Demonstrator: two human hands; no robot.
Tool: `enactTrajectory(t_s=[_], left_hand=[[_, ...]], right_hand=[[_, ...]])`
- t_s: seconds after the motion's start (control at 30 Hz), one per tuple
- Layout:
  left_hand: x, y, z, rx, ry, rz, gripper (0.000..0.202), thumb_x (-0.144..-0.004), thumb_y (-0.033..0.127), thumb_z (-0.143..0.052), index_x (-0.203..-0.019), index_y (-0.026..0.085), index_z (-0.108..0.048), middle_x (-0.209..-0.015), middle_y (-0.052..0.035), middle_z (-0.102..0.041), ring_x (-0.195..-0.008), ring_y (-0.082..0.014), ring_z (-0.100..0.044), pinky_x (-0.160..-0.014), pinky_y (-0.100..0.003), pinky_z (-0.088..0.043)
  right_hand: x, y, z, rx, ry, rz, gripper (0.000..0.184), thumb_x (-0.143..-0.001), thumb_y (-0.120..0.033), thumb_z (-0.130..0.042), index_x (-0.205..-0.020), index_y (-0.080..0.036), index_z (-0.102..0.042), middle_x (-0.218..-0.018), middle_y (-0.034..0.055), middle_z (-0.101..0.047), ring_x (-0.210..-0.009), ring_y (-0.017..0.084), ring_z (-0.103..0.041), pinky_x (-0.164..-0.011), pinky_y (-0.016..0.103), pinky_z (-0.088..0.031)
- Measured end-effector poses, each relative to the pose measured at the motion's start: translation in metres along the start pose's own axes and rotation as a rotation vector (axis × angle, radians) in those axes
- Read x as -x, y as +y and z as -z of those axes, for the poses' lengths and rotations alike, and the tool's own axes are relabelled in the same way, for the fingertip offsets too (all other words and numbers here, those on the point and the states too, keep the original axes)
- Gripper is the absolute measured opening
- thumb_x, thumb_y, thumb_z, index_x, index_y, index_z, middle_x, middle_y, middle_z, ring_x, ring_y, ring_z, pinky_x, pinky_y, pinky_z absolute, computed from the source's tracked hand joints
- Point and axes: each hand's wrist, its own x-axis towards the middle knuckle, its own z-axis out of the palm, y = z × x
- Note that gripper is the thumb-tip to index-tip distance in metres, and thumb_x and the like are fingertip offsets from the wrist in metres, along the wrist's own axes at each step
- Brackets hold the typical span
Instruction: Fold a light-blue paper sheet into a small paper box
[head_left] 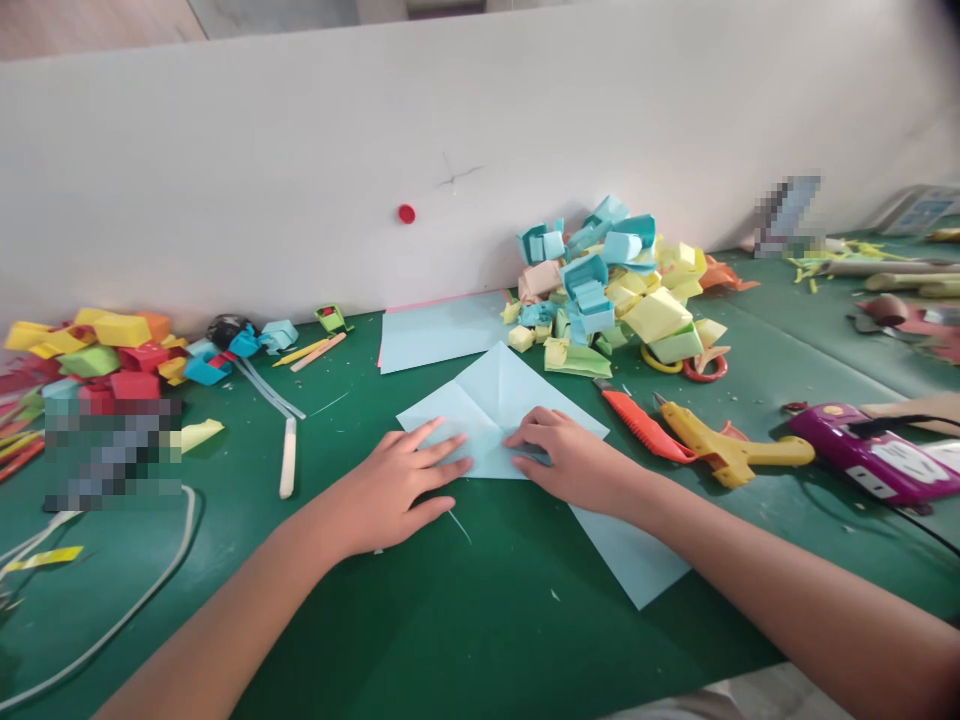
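Note:
A light blue sheet of paper [491, 395] lies on the table in front of me, creased, with part of it folded over toward its middle. My left hand [409, 480] rests open on its left side, fingers spread and flat. The bent fingers of my right hand [559, 455] are closed on the paper near its centre, thumb close to the forefinger; their exact hold is partly hidden. Under my right forearm another light blue paper [634, 560] shows, partly covered.
Behind lie more blue paper [442, 335] and a heap of folded paper pieces [600, 290]. To the right are a red-orange cutter [649, 425], yellow glue gun [731, 445] and purple device [874, 450]. A white stick [288, 458], cable [169, 575] and colourful paper pieces [112, 350] lie left.

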Motion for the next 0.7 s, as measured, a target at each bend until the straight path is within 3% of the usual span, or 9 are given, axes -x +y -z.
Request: enactTrajectory(t_s=[0.17,0.27,0.43,0.53,0.6,0.7], left_hand=[[0.014,-0.018,0.004,-0.008,-0.106,0.089,0.053,-0.101,0.054,-0.049,-0.152,0.052,-0.036,-0.168,-0.0022,-0.022,-0.150,-0.0459,-0.024,-0.108,-0.063,-0.032],[0.023,-0.027,0.004,-0.018,-0.144,0.144,0.054,-0.099,0.059,-0.050,-0.151,0.053,-0.036,-0.169,-0.0021,-0.018,-0.149,-0.0498,-0.022,-0.106,-0.068,-0.031],[0.026,-0.029,0.003,-0.114,0.052,0.044,0.040,-0.100,0.048,-0.056,-0.140,0.046,-0.058,-0.163,-0.0018,-0.037,-0.146,-0.0427,-0.033,-0.108,-0.059,-0.035],[0.018,-0.020,0.000,-0.156,0.200,-0.062,0.031,-0.102,0.036,-0.054,-0.128,0.030,-0.069,-0.149,-0.0074,-0.056,-0.136,-0.0351,-0.050,-0.105,-0.053,-0.041],[0.013,-0.013,-0.002,-0.143,0.281,-0.108,0.032,-0.102,0.031,-0.053,-0.128,0.019,-0.068,-0.140,-0.0116,-0.063,-0.128,-0.0312,-0.057,-0.103,-0.049,-0.044],[0.008,-0.005,-0.006,-0.144,0.374,-0.117,0.035,-0.101,0.026,-0.052,-0.133,0.015,-0.062,-0.133,-0.0125,-0.067,-0.120,-0.0284,-0.063,-0.100,-0.046,-0.048]], right_hand=[[-0.001,-0.001,0.001,-0.005,0.005,-0.017,0.025,-0.096,-0.027,-0.055,-0.114,-0.021,-0.072,-0.115,0.0109,-0.063,-0.108,0.028,-0.058,-0.094,0.046,-0.052],[-0.002,0.001,0.002,-0.007,0.005,-0.021,0.027,-0.097,-0.027,-0.053,-0.115,-0.023,-0.073,-0.116,0.0108,-0.064,-0.109,0.027,-0.059,-0.093,0.045,-0.052],[-0.003,0.001,0.004,-0.001,-0.036,-0.038,0.030,-0.097,-0.028,-0.052,-0.118,-0.024,-0.074,-0.117,0.0113,-0.063,-0.110,0.028,-0.059,-0.090,0.043,-0.052],[-0.003,-0.002,0.005,0.007,-0.052,-0.063,0.032,-0.098,-0.029,-0.052,-0.119,-0.024,-0.075,-0.118,0.0112,-0.063,-0.109,0.027,-0.060,-0.088,0.040,-0.052],[-0.003,-0.004,0.006,0.009,-0.056,-0.074,0.032,-0.098,-0.028,-0.051,-0.119,-0.024,-0.075,-0.117,0.0110,-0.063,-0.106,0.026,-0.061,-0.086,0.039,-0.051],[-0.004,-0.005,0.006,0.003,-0.058,-0.074,0.033,-0.098,-0.027,-0.051,-0.120,-0.024,-0.075,-0.117,0.0105,-0.063,-0.101,0.025,-0.062,-0.085,0.038,-0.051]])
